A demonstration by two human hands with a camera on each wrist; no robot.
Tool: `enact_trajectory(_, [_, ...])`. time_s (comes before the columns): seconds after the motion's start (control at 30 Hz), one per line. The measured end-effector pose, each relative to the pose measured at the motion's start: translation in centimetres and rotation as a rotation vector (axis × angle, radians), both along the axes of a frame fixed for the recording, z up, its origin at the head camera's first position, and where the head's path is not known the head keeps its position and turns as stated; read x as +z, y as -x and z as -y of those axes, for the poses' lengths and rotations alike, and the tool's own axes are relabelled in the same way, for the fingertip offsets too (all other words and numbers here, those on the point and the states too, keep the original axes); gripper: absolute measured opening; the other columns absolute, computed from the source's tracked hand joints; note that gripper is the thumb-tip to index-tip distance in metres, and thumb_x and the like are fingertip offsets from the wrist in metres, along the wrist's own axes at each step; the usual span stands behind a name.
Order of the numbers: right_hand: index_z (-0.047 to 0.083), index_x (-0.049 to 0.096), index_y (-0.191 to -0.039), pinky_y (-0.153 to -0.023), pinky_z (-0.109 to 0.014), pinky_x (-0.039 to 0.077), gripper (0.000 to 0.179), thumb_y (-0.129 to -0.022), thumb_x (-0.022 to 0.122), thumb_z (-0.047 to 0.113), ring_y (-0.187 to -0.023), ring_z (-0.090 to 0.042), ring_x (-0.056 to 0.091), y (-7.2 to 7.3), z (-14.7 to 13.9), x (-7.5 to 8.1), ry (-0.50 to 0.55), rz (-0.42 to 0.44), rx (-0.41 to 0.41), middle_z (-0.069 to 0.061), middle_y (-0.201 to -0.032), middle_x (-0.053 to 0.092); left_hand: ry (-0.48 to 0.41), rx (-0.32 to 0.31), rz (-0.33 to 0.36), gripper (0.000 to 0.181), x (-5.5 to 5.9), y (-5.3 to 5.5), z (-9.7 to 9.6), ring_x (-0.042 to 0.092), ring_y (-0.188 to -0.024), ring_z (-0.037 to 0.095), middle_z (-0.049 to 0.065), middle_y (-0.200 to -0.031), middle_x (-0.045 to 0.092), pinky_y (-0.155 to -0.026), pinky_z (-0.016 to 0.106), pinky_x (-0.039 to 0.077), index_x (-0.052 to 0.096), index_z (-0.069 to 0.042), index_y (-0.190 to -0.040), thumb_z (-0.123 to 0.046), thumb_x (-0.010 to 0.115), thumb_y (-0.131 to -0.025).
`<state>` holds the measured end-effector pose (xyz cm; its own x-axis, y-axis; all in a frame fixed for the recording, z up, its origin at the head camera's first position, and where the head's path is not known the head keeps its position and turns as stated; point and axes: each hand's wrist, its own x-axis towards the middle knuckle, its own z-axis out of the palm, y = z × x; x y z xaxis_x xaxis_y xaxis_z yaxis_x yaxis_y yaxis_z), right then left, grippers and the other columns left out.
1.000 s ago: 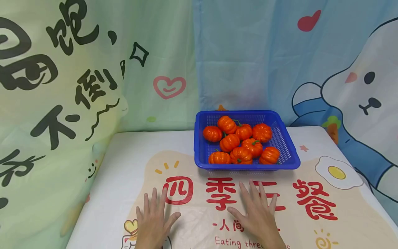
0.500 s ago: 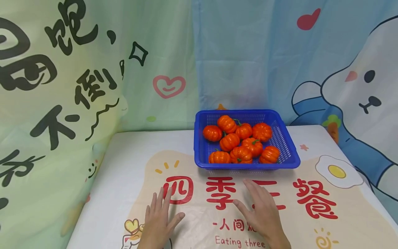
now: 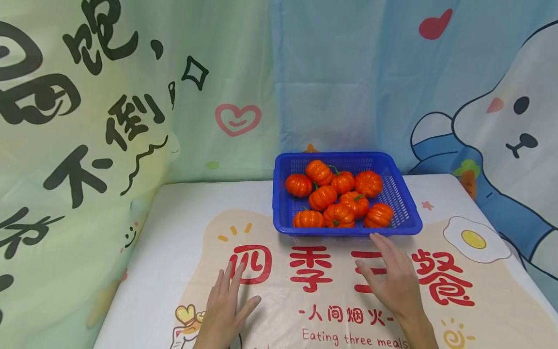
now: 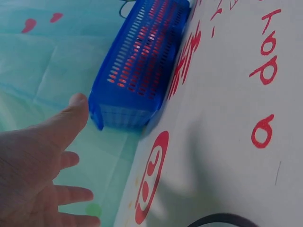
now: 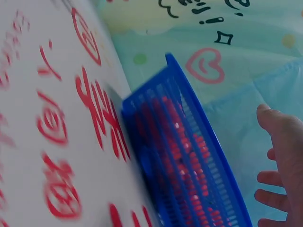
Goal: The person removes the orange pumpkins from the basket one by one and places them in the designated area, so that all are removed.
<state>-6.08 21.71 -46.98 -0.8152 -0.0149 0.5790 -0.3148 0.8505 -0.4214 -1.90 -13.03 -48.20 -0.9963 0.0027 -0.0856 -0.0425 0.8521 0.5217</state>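
Observation:
A blue plastic basket stands toward the back of the table, holding several small orange pumpkins. My right hand hovers just in front of the basket's near rim, thumb spread from the fingers, with nothing in it. Over the left part of the table my left hand has its fingers extended and is apart from the basket. In the left wrist view, the left hand shows its thumb and fingertips spread. The right wrist view has the right hand at its edge, with the basket beside it.
A printed cloth with red characters and a fried-egg drawing covers the table. Behind the basket hangs a patterned curtain, which continues along the left side.
My right hand has moved right and forward toward the basket, its fingers drawing closer together. The left hand has shifted slightly right. Basket and pumpkins stay in place.

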Motion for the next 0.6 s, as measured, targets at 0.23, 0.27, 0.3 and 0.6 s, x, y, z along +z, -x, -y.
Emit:
enact_trajectory(0.23, [0.012,0.052,-0.139,-0.108,-0.046,0.043,0.073,-0.074,0.082,0.023,-0.124,-0.037,0.051,1.9,-2.8,0.7,-0.009,0.012,-0.014,-0.018,-0.136,0.057,-0.009,-0.003,0.028,0.084,0.2,0.0,-0.2,0.023,-0.145,0.044,0.016,-0.156,0.033,-0.113,0.065,0.026,0.029,-0.022,-0.153,-0.056,0.064,-0.085])
enact_trajectory(0.27, [0.012,0.052,-0.140,-0.103,-0.055,0.044,0.074,-0.072,0.082,0.020,-0.124,-0.037,0.050,2.2,-3.1,0.7,-0.001,0.017,-0.019,-0.018,-0.136,0.056,-0.011,0.000,0.035,0.084,0.2,0.0,-0.2,0.023,-0.145,0.044,0.016,-0.156,0.032,-0.114,0.065,0.025,0.029,-0.022,-0.153,-0.056,0.064,-0.085])
enact_trajectory(0.3, [0.012,0.052,-0.140,-0.098,-0.060,0.044,0.074,-0.072,0.082,0.020,-0.124,-0.038,0.050,2.4,-3.3,0.7,0.005,0.019,-0.023,-0.019,-0.136,0.056,-0.008,0.001,0.039,0.084,0.2,0.0,-0.2,0.023,-0.145,0.044,0.016,-0.156,0.032,-0.113,0.065,0.026,0.028,-0.023,-0.153,-0.057,0.064,-0.085])
enact_trajectory(0.6, [0.009,0.046,-0.144,-0.096,-0.072,0.038,0.068,-0.087,0.069,0.039,-0.131,-0.046,0.040,4.8,-5.4,1.6,0.033,0.188,-0.068,-0.023,-0.146,0.044,-0.034,-0.034,-0.021,0.081,0.2,0.0,0.3,0.025,-0.145,0.044,0.013,-0.159,0.028,-0.112,0.064,0.029,0.028,-0.022,-0.153,-0.055,0.062,-0.088])
